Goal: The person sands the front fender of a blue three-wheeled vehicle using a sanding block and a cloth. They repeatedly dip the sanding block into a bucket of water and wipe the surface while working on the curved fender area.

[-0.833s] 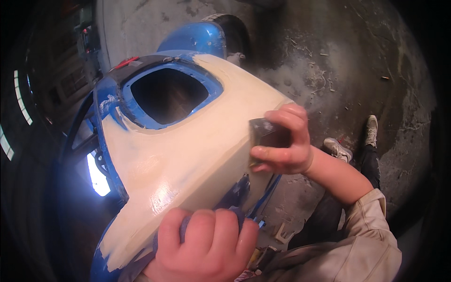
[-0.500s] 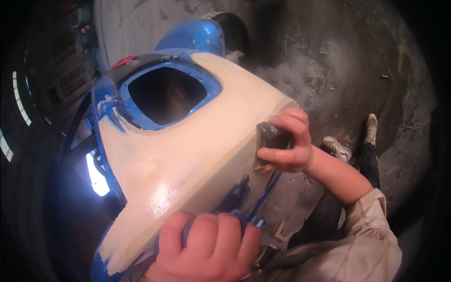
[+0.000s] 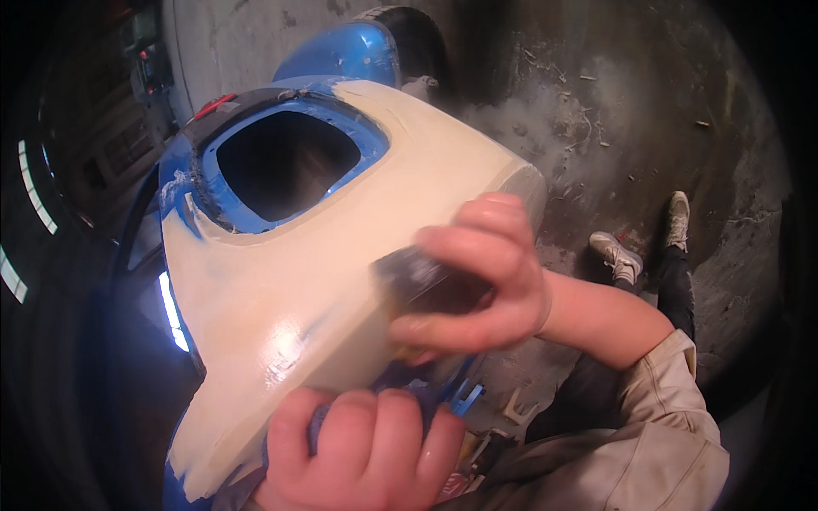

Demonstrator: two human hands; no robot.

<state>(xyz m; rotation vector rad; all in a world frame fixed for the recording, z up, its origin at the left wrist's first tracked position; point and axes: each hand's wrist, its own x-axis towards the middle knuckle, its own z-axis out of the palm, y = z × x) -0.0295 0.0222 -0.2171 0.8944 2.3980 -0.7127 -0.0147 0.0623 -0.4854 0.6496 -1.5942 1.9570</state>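
Note:
A blue car body panel (image 3: 281, 272) lies before me, largely coated in smooth beige filler with a wet shine. My right hand (image 3: 486, 281) grips a dark sanding block (image 3: 417, 277) between thumb and fingers, pressed against the panel's right-hand edge. The block is partly blurred. At the panel's near end my left hand (image 3: 358, 451) is closed over a dark blue, cloth-like bundle (image 3: 319, 426). Its fingers cover most of that bundle. Beyond both hands, a blue-rimmed, rounded opening (image 3: 290, 166) shows a dark inside.
At the far side are a blue rounded car part (image 3: 336, 60) and a black tyre (image 3: 422, 51). A red item (image 3: 215, 105) lies near the opening. The grey floor (image 3: 613, 94) has wet patches and scraps. Shoes (image 3: 615, 255) show at the right.
My right hand has slid the sanding block left and nearer to me along the panel edge. The left hand keeps its grip. The whole view has shifted slightly.

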